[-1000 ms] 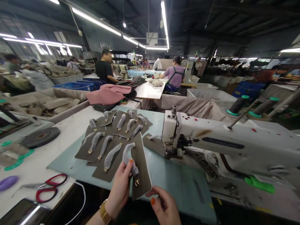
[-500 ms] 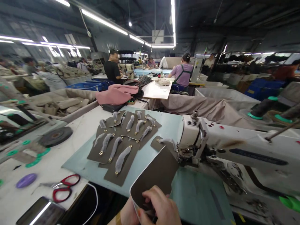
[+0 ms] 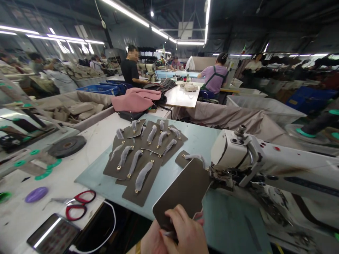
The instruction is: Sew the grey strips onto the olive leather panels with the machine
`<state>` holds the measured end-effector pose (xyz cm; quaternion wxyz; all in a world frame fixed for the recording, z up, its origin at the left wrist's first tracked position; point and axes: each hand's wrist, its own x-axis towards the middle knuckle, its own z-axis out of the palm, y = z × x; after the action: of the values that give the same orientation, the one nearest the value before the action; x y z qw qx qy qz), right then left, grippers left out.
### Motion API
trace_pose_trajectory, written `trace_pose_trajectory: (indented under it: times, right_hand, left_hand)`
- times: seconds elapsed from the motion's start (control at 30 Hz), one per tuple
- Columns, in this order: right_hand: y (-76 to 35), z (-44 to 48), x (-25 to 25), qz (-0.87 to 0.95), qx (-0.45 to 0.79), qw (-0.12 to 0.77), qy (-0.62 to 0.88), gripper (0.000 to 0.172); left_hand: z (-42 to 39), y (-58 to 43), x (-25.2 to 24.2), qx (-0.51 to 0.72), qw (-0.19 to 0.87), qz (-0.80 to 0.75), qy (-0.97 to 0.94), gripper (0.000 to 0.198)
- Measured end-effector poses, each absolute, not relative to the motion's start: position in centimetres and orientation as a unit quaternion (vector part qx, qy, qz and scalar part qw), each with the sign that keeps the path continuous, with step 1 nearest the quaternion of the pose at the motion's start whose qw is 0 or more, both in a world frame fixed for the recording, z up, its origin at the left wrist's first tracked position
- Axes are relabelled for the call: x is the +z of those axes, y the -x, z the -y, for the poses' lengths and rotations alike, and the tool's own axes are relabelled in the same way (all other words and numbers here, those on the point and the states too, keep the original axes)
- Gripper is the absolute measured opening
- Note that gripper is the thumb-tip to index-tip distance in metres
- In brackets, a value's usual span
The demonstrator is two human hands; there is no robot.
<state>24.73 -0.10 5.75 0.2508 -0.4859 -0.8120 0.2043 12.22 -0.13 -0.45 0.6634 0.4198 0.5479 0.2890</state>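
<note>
At the bottom centre both my hands grip a flat olive-brown leather piece [image 3: 182,192] by its near edge. My right hand [image 3: 186,234] is wrapped over that edge from the front. My left hand [image 3: 150,241] sits behind and under it, mostly hidden. The piece's far corner reaches toward the needle area of the white sewing machine [image 3: 238,158]. To the left of the piece, several similar brown pieces with grey padded straps and brass clips [image 3: 144,153] lie overlapped on the pale green mat [image 3: 196,141].
Red-handled scissors [image 3: 78,204], a phone [image 3: 51,234], a purple disc [image 3: 36,194] and a dark round wheel [image 3: 67,146] lie on the white table at left. A pink cloth [image 3: 136,98] lies farther back. Other people work at distant tables. Thread cones [image 3: 315,123] stand at right.
The held piece has been turned over, so its strap no longer shows, and brought right toward the machine's needle. My view has shifted left, and both hands have dropped to the frame's bottom edge.
</note>
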Motion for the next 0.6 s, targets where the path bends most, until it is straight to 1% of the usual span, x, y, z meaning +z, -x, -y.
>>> trace_pose_trajectory:
  times: [0.07, 0.17, 0.2, 0.23, 0.27, 0.33, 0.4, 0.5, 0.6]
  right_hand:
    - [-25.0, 0.2, 5.9, 0.785, 0.255, 0.272, 0.495, 0.039]
    - [-25.9, 0.6, 6.4, 0.736, 0.343, 0.332, 0.480, 0.027]
    - [-26.3, 0.8, 6.6, 0.712, 0.378, 0.358, 0.472, 0.022]
    - [-26.7, 0.9, 6.8, 0.682, 0.414, 0.384, 0.464, 0.021]
    - [-27.2, 1.1, 6.8, 0.650, 0.446, 0.409, 0.459, 0.026]
    - [-28.0, 1.4, 6.7, 0.589, 0.490, 0.441, 0.468, 0.038]
    - [-28.7, 1.6, 6.2, 0.554, 0.494, 0.441, 0.504, 0.044]
    - [-29.6, 1.3, 5.2, 0.528, 0.476, 0.413, 0.569, 0.049]
    - [-30.5, 0.3, 4.1, 0.503, 0.466, 0.420, 0.594, 0.047]
  left_hand:
    - [-0.4, -12.7, 0.6, 0.307, 0.735, -0.507, -0.328, 0.069]
    - [-1.3, -13.4, 1.9, 0.376, 0.820, -0.391, -0.182, 0.053]
    - [-1.7, -13.6, 2.3, 0.407, 0.826, -0.365, -0.137, 0.045]
    - [-2.0, -13.9, 2.8, 0.436, 0.822, -0.352, -0.101, 0.039]
    - [-2.2, -14.1, 3.3, 0.458, 0.812, -0.353, -0.081, 0.035]
    - [-2.7, -14.6, 4.1, 0.484, 0.784, -0.379, -0.089, 0.030]
    - [-2.9, -15.2, 4.6, 0.479, 0.770, -0.395, -0.145, 0.028]
    - [-3.4, -16.0, 4.6, 0.445, 0.766, -0.403, -0.230, 0.029]
    - [-4.7, -16.8, 3.9, 0.414, 0.762, -0.415, -0.275, 0.034]
